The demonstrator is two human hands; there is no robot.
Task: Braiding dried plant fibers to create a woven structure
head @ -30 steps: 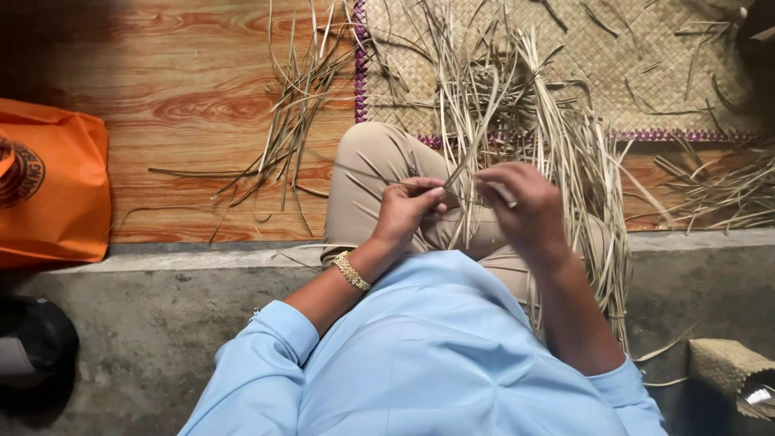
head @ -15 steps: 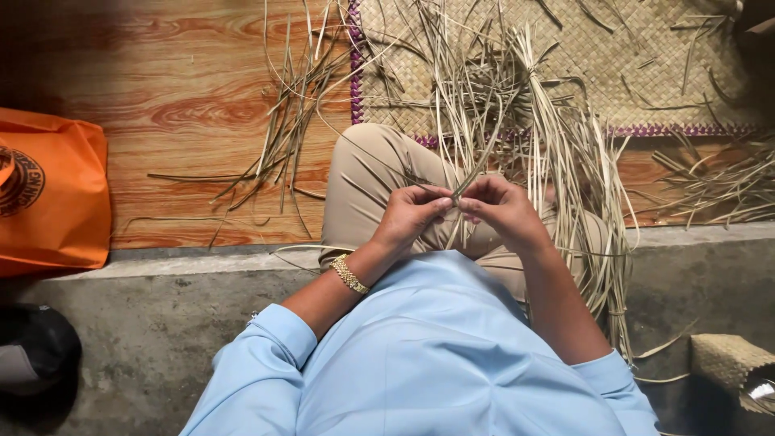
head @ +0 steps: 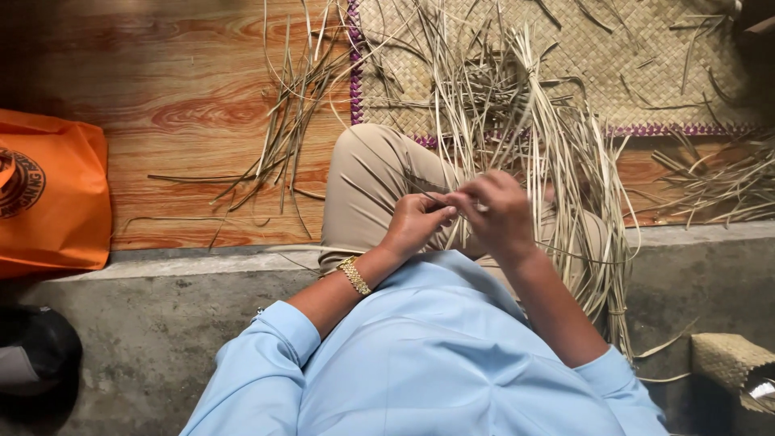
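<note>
Your left hand (head: 416, 222) and right hand (head: 499, 214) meet over your lap, fingertips almost touching. Both are curled nearly closed, pinching thin dried straw strips (head: 452, 202) between thumb and fingers; exactly which strip each one grips is too fine to make out. The strips run up from your hands into a loose sheaf of straw (head: 557, 169) that lies across your right thigh, fans out over the floor and trails down past the concrete ledge (head: 161, 323).

A gold bracelet (head: 353, 276) sits on your left wrist, just above the rolled light-blue sleeve (head: 278, 339). Your left knee in tan trousers (head: 371, 173) rests at the edge of a woven mat (head: 646, 64) with a purple border. More stray strips (head: 282, 137) lie scattered on the wooden floor (head: 178, 97) to the left of the knee. An orange bag (head: 48, 198) lies far left, well apart from your hands. A small woven piece (head: 726, 359) sits at lower right on the ledge.
</note>
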